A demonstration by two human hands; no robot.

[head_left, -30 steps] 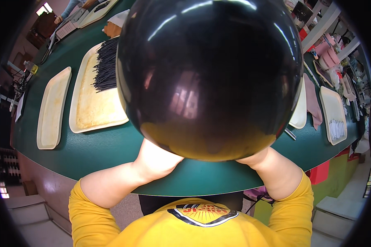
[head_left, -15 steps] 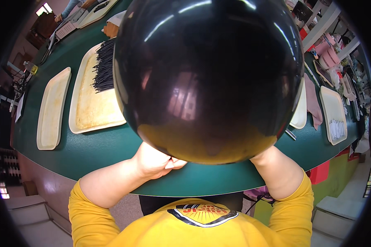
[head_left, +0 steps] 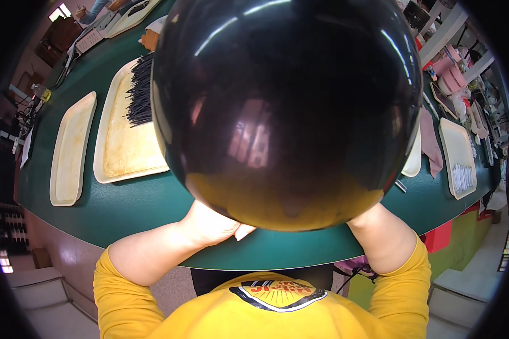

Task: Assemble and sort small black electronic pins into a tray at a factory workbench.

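Note:
A large glossy black ball [head_left: 288, 113], balloon-like, fills the middle of the view and mirrors the yellow shirt along its lower part. It covers whatever lies behind it. At its lower left edge shows my left hand [head_left: 212, 226], fingers curled in and mostly hidden; what they hold, if anything, is out of sight. My right hand [head_left: 366, 219] goes behind the lower right edge of the ball, so only its wrist end shows and its fingers are hidden. Both forearms rest over the near side of the green table [head_left: 277, 254].
Left of the ball, a cream tray [head_left: 116, 161] carries a heap of thin black strips [head_left: 140, 93]. Farther left is a narrow cream tray [head_left: 73, 150]. A right-hand tray [head_left: 452, 135] holds small white pieces [head_left: 462, 177], beside a mauve cloth [head_left: 431, 141]. Another person's sleeve [head_left: 96, 10] shows far left.
The black ball looks slightly larger, its edges reaching a little farther left, right and down. My left fingers have shifted slightly and show less. The trays stay put.

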